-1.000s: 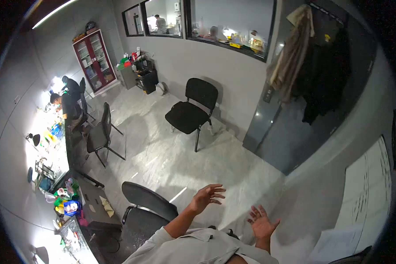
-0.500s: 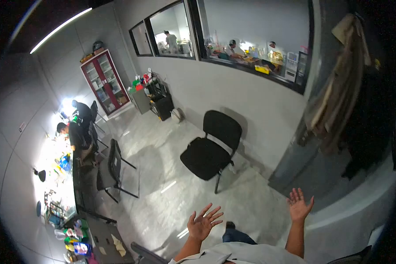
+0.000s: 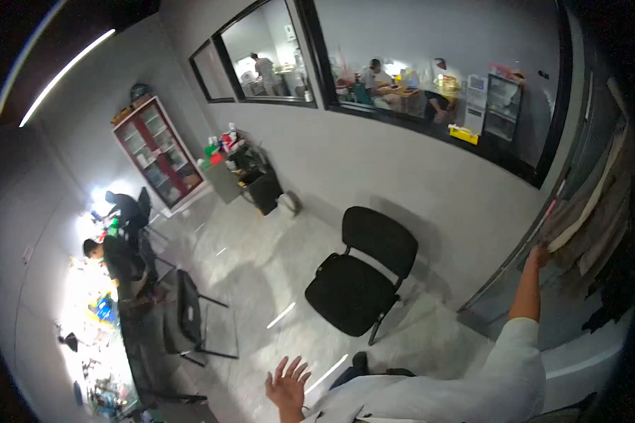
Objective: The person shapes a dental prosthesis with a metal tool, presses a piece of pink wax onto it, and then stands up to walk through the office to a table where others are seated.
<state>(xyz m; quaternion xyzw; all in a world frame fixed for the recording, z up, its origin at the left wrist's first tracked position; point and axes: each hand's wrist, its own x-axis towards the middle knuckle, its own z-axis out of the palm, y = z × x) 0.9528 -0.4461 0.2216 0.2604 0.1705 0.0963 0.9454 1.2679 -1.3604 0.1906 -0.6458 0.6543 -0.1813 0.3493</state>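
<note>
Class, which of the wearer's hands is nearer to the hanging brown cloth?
Right. The right hand is beside the brown cloth, contact unclear; the left hand is well away, low in the picture.

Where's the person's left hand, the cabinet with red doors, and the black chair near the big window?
Left hand (image 3: pixel 287 386): head view, on the palm.
Cabinet (image 3: pixel 161 155): head view, on its red doors.
Black chair (image 3: pixel 351 293): head view, on the seat.
</note>
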